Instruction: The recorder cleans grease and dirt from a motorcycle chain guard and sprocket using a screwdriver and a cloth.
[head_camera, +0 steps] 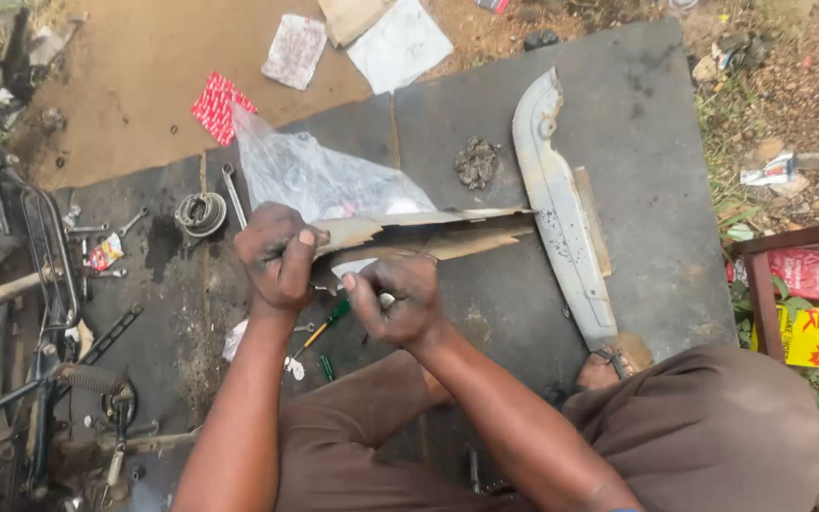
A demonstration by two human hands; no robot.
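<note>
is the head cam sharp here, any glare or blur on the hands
Head view: soft, even daylight with no hard shadows; the left hand and right hand look slightly soft, the cardboard strip readable; mild sheen on the plastic bag; edges bend a little.

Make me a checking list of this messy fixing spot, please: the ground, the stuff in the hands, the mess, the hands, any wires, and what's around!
Surface: dark grey mat laid on bare dirt, stained.
Job's things: long torn strip of brown cardboard, held level over the mat.
Clutter: clear plastic bag; long pale grey metal cover; silver spanner; green-handled screwdriver; round metal drum part; lump of dark grime.
Grippers: left hand grips the strip's end; right hand pinches something small, too hidden to tell.
Cables: nothing seen.
Surroundings: black motorcycle frame at left; red patterned packet; weeds and litter at right.
</note>
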